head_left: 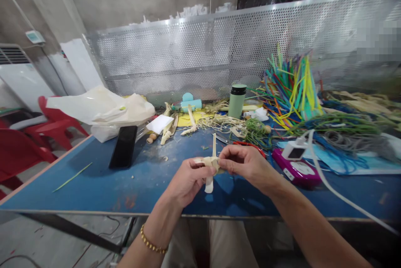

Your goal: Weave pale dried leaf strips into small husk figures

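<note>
Above the front middle of the table, both my hands pinch a small cross-shaped piece of pale dried husk strips. One strip stands up past my fingers, and its wider end hangs below them. My left hand grips it from the left between thumb and fingers. On the right side, my right hand pinches its folded crossing with the fingertips, which partly hide the fold. Just behind my right hand lie red-handled scissors, partly covered by it. A gold bead bracelet circles my left wrist.
On the blue table lie a black phone, husk figures, a green bottle and green fibres. To the right are a purple power strip with a white cable and colourful strips. A perforated metal panel stands behind.
</note>
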The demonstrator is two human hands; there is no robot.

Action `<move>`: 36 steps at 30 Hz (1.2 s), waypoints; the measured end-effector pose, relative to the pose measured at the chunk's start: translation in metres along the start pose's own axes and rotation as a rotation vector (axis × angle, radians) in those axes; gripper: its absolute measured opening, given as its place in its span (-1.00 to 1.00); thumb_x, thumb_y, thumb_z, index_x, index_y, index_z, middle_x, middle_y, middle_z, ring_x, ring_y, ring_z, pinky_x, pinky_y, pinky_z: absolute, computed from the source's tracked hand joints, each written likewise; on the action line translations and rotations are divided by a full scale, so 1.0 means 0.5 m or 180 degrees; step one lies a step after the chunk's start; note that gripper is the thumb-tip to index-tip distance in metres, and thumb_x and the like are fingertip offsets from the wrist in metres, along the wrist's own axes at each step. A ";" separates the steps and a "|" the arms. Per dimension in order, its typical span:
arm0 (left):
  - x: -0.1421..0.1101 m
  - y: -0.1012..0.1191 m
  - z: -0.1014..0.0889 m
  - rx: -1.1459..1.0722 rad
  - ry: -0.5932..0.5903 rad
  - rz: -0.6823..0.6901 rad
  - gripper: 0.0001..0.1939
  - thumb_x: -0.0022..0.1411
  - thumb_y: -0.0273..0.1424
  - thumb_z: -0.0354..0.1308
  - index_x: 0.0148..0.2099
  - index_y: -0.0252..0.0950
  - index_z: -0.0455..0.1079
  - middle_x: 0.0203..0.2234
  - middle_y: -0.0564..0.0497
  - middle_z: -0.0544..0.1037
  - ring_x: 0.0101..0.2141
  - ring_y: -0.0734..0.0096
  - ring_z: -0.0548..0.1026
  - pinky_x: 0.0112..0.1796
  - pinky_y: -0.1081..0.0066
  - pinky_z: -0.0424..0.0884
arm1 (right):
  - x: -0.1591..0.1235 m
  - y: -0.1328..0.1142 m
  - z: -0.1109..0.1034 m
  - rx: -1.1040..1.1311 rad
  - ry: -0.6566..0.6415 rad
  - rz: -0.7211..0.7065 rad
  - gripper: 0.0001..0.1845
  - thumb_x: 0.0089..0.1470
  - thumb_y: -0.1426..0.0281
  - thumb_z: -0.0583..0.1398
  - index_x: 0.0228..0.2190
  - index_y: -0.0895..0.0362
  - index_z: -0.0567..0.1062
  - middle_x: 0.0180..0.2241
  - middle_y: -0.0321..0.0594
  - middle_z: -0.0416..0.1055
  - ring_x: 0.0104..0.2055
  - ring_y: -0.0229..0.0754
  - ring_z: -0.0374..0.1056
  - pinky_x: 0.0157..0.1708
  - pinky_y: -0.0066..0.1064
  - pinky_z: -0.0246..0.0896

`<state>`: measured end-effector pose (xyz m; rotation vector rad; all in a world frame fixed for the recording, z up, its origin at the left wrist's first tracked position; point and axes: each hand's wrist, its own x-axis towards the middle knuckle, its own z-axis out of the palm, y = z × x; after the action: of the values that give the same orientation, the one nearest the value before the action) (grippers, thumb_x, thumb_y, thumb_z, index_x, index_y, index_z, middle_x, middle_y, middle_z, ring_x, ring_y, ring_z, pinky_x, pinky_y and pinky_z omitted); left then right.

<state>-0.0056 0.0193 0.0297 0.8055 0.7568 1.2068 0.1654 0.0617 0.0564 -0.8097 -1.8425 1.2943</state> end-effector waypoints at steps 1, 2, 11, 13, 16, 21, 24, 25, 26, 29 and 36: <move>0.000 0.000 0.000 -0.0024 0.0034 0.0034 -0.71 -0.21 -0.44 0.45 -0.34 -0.41 0.58 -0.51 -0.03 0.54 -0.50 0.54 0.39 -0.39 0.49 0.29 | 0.000 0.000 0.001 -0.0001 0.0020 -0.0002 -0.70 -0.07 0.21 0.36 -0.48 0.19 0.46 -0.60 -0.38 0.29 -0.56 -0.38 0.16 -0.56 -0.52 0.06; 0.001 0.000 0.001 -0.0051 0.0068 0.0064 -0.72 -0.20 -0.44 0.44 -0.34 -0.41 0.58 -0.52 -0.03 0.54 -0.51 0.55 0.38 -0.40 0.49 0.28 | 0.000 -0.001 0.002 -0.0006 0.0040 -0.0010 -0.70 -0.07 0.22 0.36 -0.48 0.19 0.46 -0.60 -0.38 0.29 -0.56 -0.39 0.16 -0.57 -0.52 0.06; 0.005 -0.008 -0.004 -0.0039 0.0068 0.0163 -0.76 -0.17 -0.46 0.42 -0.37 -0.44 0.55 -0.55 0.02 0.47 -0.57 0.62 0.30 -0.49 0.51 0.19 | -0.005 -0.003 0.007 -0.0066 0.0012 -0.0162 -0.76 -0.04 0.30 0.34 -0.37 0.20 0.48 -0.44 -0.28 0.43 -0.44 -0.33 0.29 -0.43 -0.51 0.20; 0.006 -0.011 -0.006 -0.0022 0.0064 0.0189 -0.76 -0.16 -0.47 0.41 -0.35 -0.43 0.55 -0.54 0.02 0.47 -0.56 0.63 0.29 -0.48 0.51 0.19 | -0.006 -0.002 0.011 -0.0078 0.0044 -0.0177 -0.76 -0.05 0.31 0.34 -0.37 0.20 0.48 -0.44 -0.28 0.43 -0.43 -0.32 0.30 -0.43 -0.50 0.21; 0.005 -0.014 -0.006 -0.0017 0.0058 0.0187 -0.75 -0.16 -0.47 0.42 -0.35 -0.43 0.54 -0.53 0.03 0.46 -0.54 0.62 0.31 -0.47 0.52 0.19 | -0.005 -0.003 0.018 -0.0091 0.0092 -0.0182 -0.78 -0.04 0.33 0.33 -0.38 0.20 0.46 -0.45 -0.30 0.42 -0.44 -0.33 0.30 -0.43 -0.51 0.22; 0.003 -0.013 0.001 -0.0088 0.0076 0.0218 -0.76 -0.17 -0.47 0.42 -0.37 -0.42 0.54 -0.55 0.04 0.46 -0.54 0.62 0.31 -0.48 0.53 0.18 | -0.005 -0.004 0.022 -0.0363 0.0124 -0.0304 -0.86 0.01 0.37 0.26 -0.36 0.19 0.46 -0.45 -0.29 0.43 -0.44 -0.32 0.30 -0.43 -0.50 0.22; 0.003 -0.015 0.004 -0.0152 0.0135 0.0228 -0.76 -0.17 -0.47 0.42 -0.36 -0.43 0.55 -0.51 0.01 0.49 -0.52 0.60 0.33 -0.45 0.52 0.20 | -0.008 -0.002 0.023 -0.0714 0.0247 -0.0423 -0.89 0.06 0.40 0.20 -0.33 0.17 0.47 -0.46 -0.30 0.41 -0.45 -0.32 0.26 -0.46 -0.50 0.20; 0.003 -0.016 0.004 -0.0167 0.0155 0.0228 -0.75 -0.17 -0.47 0.41 -0.36 -0.43 0.55 -0.50 -0.01 0.50 -0.51 0.59 0.34 -0.44 0.52 0.21 | -0.011 -0.001 0.025 -0.0833 0.0323 -0.0452 -0.90 0.06 0.41 0.19 -0.33 0.17 0.46 -0.47 -0.31 0.40 -0.47 -0.33 0.25 -0.47 -0.50 0.19; 0.003 -0.018 0.004 -0.0177 0.0167 0.0235 -0.75 -0.17 -0.48 0.41 -0.35 -0.43 0.55 -0.49 -0.02 0.50 -0.50 0.58 0.35 -0.43 0.51 0.22 | -0.013 -0.001 0.027 -0.0952 0.0409 -0.0479 -0.90 0.06 0.42 0.18 -0.32 0.16 0.46 -0.47 -0.32 0.39 -0.48 -0.33 0.23 -0.49 -0.51 0.18; 0.005 -0.026 0.004 -0.0193 0.0131 0.0315 -0.77 -0.14 -0.48 0.40 -0.35 -0.43 0.54 -0.50 -0.01 0.49 -0.50 0.56 0.35 -0.43 0.49 0.22 | -0.020 -0.002 0.039 -0.1272 0.0730 -0.0573 -0.87 0.03 0.46 0.17 -0.30 0.14 0.44 -0.48 -0.33 0.37 -0.50 -0.33 0.22 -0.51 -0.51 0.18; 0.004 -0.035 0.010 -0.0340 0.0211 0.0439 -0.80 -0.15 -0.50 0.39 -0.39 -0.41 0.50 -0.49 -0.02 0.51 -0.48 0.54 0.36 -0.40 0.48 0.22 | -0.028 0.003 0.073 -0.1572 0.1453 -0.0906 -0.77 0.00 0.51 0.15 -0.22 0.14 0.36 -0.42 -0.27 0.39 -0.49 -0.30 0.29 -0.46 -0.46 0.27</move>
<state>0.0077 0.0178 0.0173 0.7418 0.6932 1.3917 0.1424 0.0325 0.0439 -0.9575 -1.8252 0.4264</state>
